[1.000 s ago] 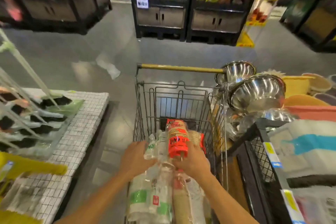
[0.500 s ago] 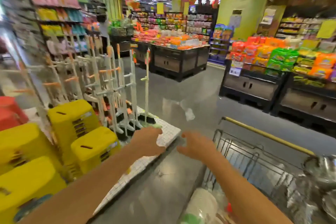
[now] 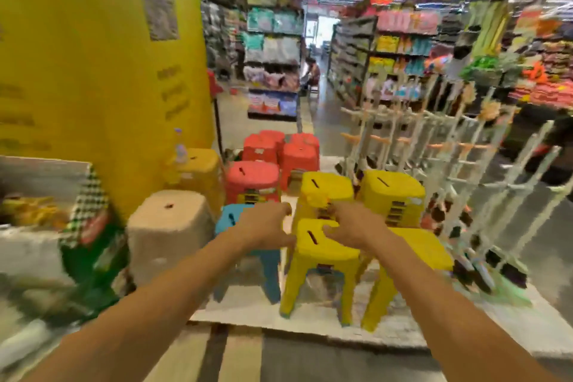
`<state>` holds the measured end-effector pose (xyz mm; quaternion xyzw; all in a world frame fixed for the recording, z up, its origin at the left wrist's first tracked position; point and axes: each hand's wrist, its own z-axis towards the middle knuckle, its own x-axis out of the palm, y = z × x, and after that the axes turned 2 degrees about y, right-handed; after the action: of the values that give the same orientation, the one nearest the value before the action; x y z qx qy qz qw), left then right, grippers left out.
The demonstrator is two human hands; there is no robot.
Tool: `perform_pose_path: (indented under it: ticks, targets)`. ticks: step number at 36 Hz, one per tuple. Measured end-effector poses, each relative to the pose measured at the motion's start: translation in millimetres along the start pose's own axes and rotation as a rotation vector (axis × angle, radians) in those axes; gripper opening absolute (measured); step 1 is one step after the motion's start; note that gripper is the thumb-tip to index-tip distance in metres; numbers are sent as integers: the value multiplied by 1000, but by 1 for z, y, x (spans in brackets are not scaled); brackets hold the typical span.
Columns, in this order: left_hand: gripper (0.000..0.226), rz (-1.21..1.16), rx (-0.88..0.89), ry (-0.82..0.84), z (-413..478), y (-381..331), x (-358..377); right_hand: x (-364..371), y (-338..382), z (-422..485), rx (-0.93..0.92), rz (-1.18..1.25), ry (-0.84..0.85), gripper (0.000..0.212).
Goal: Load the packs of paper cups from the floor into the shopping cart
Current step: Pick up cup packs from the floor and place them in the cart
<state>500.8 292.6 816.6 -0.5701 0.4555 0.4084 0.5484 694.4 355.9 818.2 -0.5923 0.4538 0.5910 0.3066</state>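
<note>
My left hand [image 3: 266,225] and my right hand [image 3: 352,223] are held out in front of me at chest height, both empty with fingers loosely spread. They hover before a group of yellow plastic stools [image 3: 325,245]. Neither the shopping cart nor any pack of paper cups shows in this blurred view.
Red stools [image 3: 252,178], a beige stool [image 3: 169,220] and a blue stool [image 3: 231,219] stand on a white mat [image 3: 403,329]. A yellow pillar [image 3: 93,71] rises at left. White drying racks [image 3: 434,146] stand at right. A shelf aisle [image 3: 313,77] runs ahead.
My hands let go of the cup packs in the cart and came away empty. My view swung left, off the cart and onto the stools and pillar.
</note>
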Motion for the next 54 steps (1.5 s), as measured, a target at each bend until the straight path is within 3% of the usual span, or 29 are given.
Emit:
perform_pose_path:
  ticks: [5,8,13,17,22,25,28,34,42,54]
  targets:
    - [60,-20,-272,-35,-40,131,-32,15,143,69,-238,-18,40,49]
    - [63,-45,-406,-49,-62,195,-48,26,218,107,-379,-37,76,36]
    - [58,-116,-610,-79,-99,289,-59,47,322,161,-609,-105,144,51]
    - [60,-134,-790,-111,-120,354,-64,68,394,202,-767,-83,148,46]
    - [72,-169,-1027,-189,-139,417,-64,91,478,245,-944,-143,227,39]
    - [65,-196,-1151,-209,-153,442,-67,103,525,261,-1038,-166,255,33]
    - [62,-231,-1261,-223,-171,468,-67,115,570,267,-1114,-155,294,46]
    - [61,-353,-1401,-265,-211,520,-59,154,654,271,-1241,-196,386,54]
    - [58,-464,-1526,-320,-273,621,-47,212,783,280,-1278,-214,468,60]
    - [56,-645,-1485,-263,-282,814,-5,304,906,356,-1105,-232,569,52]
